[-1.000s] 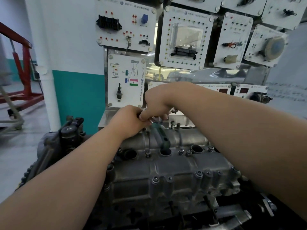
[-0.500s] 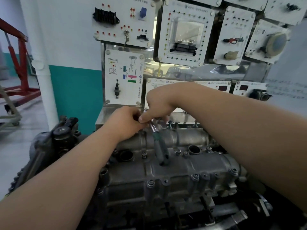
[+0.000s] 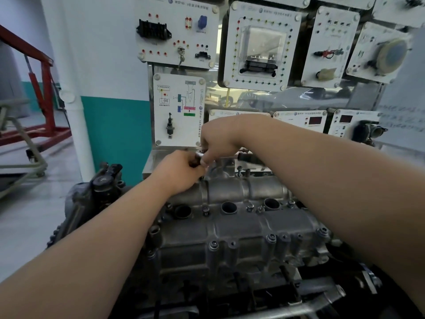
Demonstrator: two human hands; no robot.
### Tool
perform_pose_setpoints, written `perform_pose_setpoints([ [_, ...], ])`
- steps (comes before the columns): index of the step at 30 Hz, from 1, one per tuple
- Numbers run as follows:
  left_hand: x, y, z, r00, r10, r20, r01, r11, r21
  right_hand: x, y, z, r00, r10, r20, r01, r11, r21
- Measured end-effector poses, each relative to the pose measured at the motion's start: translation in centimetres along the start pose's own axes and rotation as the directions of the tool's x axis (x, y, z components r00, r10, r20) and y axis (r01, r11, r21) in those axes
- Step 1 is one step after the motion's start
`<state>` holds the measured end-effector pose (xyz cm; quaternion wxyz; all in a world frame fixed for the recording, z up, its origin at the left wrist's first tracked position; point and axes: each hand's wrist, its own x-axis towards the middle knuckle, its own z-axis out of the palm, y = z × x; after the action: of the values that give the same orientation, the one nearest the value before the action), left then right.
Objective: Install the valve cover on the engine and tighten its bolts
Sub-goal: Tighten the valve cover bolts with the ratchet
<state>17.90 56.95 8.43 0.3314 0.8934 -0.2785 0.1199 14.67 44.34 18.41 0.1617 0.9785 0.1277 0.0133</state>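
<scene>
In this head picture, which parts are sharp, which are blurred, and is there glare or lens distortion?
Head view: the valve cover and the left hand and right hand on the ratchet are fairly sharp; the whiteboard at the right edge is blurred, unreadable; the steel panel mirrors the room softly; the wide lens bends the white pipe.

Valve cover [image 3: 241, 226]: dull grey cast metal with darker stains. Bolts [image 3: 214, 244]: same grey. Ratchet [image 3: 199, 155]: chrome head. Wall [image 3: 119, 139]: white above, teal band below. Pipe [image 3: 79, 134]: white. Engine hoist [image 3: 41, 88]: red. ECU panel [image 3: 261, 46]: white, ringed with red, yellow and green dots. Blue part [image 3: 202, 21] on the white top-left panel [image 3: 176, 33]. Diagram panel [image 3: 178, 109]: pink and green blocks. Display [image 3: 315, 120]: red. Floor [image 3: 27, 215]: pale grey.
</scene>
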Motion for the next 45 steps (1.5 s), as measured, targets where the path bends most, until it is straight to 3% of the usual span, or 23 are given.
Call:
perform_pose_setpoints([
  [5,0.5,0.7,-0.2,0.998,-0.010,-0.062,0.015,0.998,0.069,0.1,-1.2,0.2,0.997,0.048,0.062,-0.050,0.998,0.038],
  [8,0.5,0.2,-0.2,0.996,-0.025,-0.082,0.024,0.999,-0.024,0.3,-1.0,-0.3,0.996,0.045,0.081,-0.046,0.999,0.013],
  [11,0.5,-0.3,0.0,0.998,-0.003,-0.057,-0.001,0.997,-0.079,0.2,-0.4,-0.7,0.997,-0.005,0.072,0.009,0.999,-0.052],
  [15,0.5,-0.7,-0.2,1.000,0.022,-0.005,-0.023,0.989,-0.143,0.3,-0.1,-0.5,0.999,-0.015,0.029,0.015,1.000,0.016],
  [21,0.4,-0.4,-0.3,1.000,0.001,-0.030,-0.003,0.997,-0.080,0.5,-1.4,0.7,0.997,0.077,-0.002,-0.077,0.994,0.081],
  [29,0.1,-0.6,-0.1,1.000,-0.011,0.023,0.016,0.976,-0.216,-0.2,-1.0,-0.7,0.999,-0.013,0.042,0.014,1.000,-0.023],
  [33,0.2,-0.6,0.1,1.000,-0.003,0.009,0.005,0.980,-0.199,0.0,-0.7,0.0,1.000,0.019,0.002,-0.019,1.000,0.017],
  [37,0.2,-0.3,-0.1,0.999,0.003,-0.041,-0.010,0.986,-0.169,0.4,-1.0,0.8,0.997,0.078,0.026,-0.081,0.983,0.166],
  [45,0.2,-0.6,-0.3,1.000,-0.007,0.030,0.013,0.979,-0.203,0.2,-0.5,0.0,0.999,-0.037,-0.017,0.038,0.995,0.093],
])
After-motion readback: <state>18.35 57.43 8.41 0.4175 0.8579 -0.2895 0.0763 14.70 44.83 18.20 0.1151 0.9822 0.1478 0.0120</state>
